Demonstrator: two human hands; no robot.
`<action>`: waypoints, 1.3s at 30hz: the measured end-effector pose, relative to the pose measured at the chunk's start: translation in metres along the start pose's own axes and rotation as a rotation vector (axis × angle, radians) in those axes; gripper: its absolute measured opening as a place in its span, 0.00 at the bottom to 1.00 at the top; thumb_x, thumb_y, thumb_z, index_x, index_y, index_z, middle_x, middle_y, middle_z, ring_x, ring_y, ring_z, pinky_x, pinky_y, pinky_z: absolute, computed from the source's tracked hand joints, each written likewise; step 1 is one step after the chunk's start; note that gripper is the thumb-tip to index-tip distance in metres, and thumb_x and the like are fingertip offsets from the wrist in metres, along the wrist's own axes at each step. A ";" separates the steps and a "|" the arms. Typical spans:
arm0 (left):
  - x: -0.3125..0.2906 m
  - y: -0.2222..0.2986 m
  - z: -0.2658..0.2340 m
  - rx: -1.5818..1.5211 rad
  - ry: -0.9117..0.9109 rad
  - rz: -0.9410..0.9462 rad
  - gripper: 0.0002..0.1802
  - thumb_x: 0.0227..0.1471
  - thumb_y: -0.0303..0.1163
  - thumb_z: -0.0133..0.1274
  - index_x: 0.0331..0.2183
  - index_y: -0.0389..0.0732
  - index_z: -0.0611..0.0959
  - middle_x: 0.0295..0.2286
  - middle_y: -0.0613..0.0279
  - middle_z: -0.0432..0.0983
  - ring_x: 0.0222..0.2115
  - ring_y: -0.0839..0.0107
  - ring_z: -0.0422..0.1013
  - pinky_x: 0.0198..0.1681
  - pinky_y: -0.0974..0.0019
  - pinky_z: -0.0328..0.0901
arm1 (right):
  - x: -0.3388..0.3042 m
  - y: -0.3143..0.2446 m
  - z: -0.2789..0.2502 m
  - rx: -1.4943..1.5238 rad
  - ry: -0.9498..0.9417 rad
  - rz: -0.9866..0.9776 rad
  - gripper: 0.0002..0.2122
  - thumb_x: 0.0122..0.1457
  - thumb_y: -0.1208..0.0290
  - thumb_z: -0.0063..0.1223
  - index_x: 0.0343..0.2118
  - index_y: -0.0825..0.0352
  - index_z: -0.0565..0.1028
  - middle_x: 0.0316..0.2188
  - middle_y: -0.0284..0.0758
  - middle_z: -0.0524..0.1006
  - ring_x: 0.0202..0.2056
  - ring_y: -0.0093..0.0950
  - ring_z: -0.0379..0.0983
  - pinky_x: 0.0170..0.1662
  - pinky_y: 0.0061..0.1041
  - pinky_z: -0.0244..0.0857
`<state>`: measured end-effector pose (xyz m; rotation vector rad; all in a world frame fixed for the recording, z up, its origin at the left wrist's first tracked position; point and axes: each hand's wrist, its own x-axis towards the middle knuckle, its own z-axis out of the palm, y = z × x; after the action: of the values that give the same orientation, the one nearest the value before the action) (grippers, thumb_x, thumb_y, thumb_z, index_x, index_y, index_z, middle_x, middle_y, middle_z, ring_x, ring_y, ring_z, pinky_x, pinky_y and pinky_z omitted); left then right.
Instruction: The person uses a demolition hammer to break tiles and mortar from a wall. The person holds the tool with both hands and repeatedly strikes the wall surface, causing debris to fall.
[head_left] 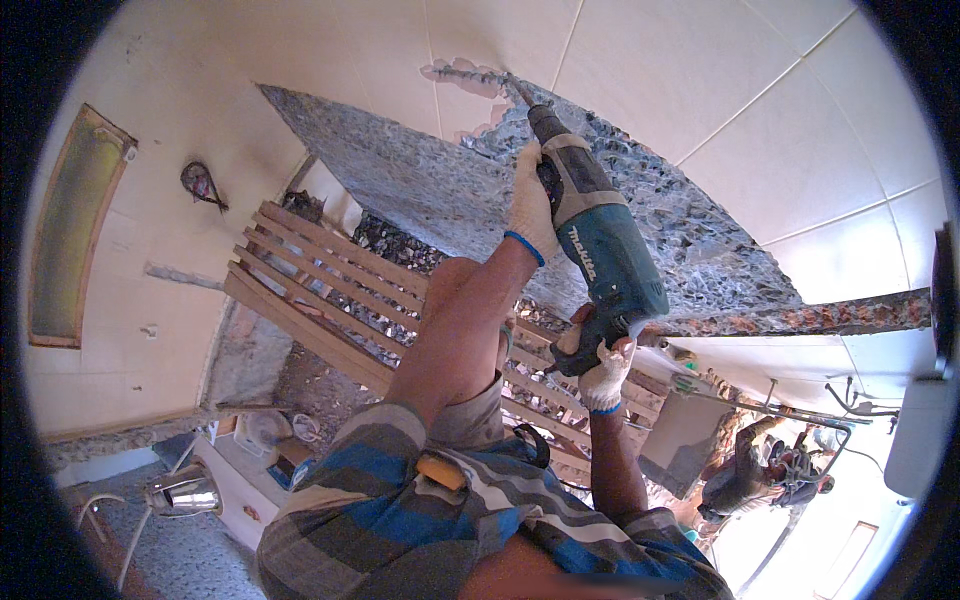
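I hold a teal and grey rotary hammer (615,245) raised in front of me, slanting up and to the left. My left hand (532,205), in a white knit glove with a blue cuff, is closed around the tool's front part behind the chuck. My right hand (605,375), gloved alike, grips the rear handle. The narrow steel bit (520,92) meets the chipped edge of the white tiled surface (720,80). Next to it spreads a rough, grey, bare patch (660,200) where the tile covering is gone.
A slatted wooden platform (330,275) lies below, with rubble (395,240) beside it. At lower right another person (745,480) is among cables and pipes. A shiny metal fitting (185,495) stands lower left. A framed panel (75,230) is on the left wall.
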<state>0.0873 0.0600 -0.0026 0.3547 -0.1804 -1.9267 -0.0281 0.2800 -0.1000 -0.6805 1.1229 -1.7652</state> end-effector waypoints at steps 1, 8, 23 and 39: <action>0.002 -0.001 0.001 -0.006 -0.006 -0.007 0.28 0.68 0.58 0.43 0.46 0.45 0.84 0.39 0.59 0.85 0.40 0.58 0.81 0.48 0.50 0.76 | 0.003 0.003 -0.001 0.041 -0.040 0.000 0.36 0.55 0.46 0.67 0.55 0.73 0.70 0.40 0.41 0.76 0.31 0.31 0.77 0.32 0.32 0.73; 0.019 -0.021 -0.006 0.197 0.086 0.090 0.26 0.71 0.53 0.41 0.47 0.44 0.84 0.40 0.61 0.85 0.39 0.65 0.81 0.48 0.57 0.75 | 0.024 -0.001 0.005 0.409 -0.138 0.160 0.39 0.54 0.45 0.64 0.60 0.74 0.69 0.33 0.37 0.76 0.21 0.29 0.71 0.27 0.33 0.66; 0.072 -0.039 -0.039 0.322 0.306 0.103 0.25 0.67 0.59 0.49 0.46 0.49 0.83 0.38 0.68 0.82 0.39 0.70 0.76 0.45 0.61 0.70 | 0.069 0.001 -0.008 0.417 -0.125 0.207 0.43 0.62 0.30 0.47 0.57 0.75 0.70 0.26 0.33 0.74 0.16 0.26 0.66 0.21 0.31 0.62; 0.045 -0.017 -0.037 0.309 0.251 0.037 0.24 0.67 0.58 0.46 0.43 0.49 0.84 0.36 0.65 0.84 0.36 0.67 0.81 0.43 0.59 0.75 | 0.023 0.020 0.007 0.465 -0.162 0.238 0.40 0.53 0.48 0.68 0.61 0.72 0.66 0.37 0.42 0.77 0.27 0.32 0.74 0.33 0.35 0.70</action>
<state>0.0696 0.0260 -0.0497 0.7887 -0.3165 -1.8000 -0.0242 0.2527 -0.1153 -0.3794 0.6209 -1.6493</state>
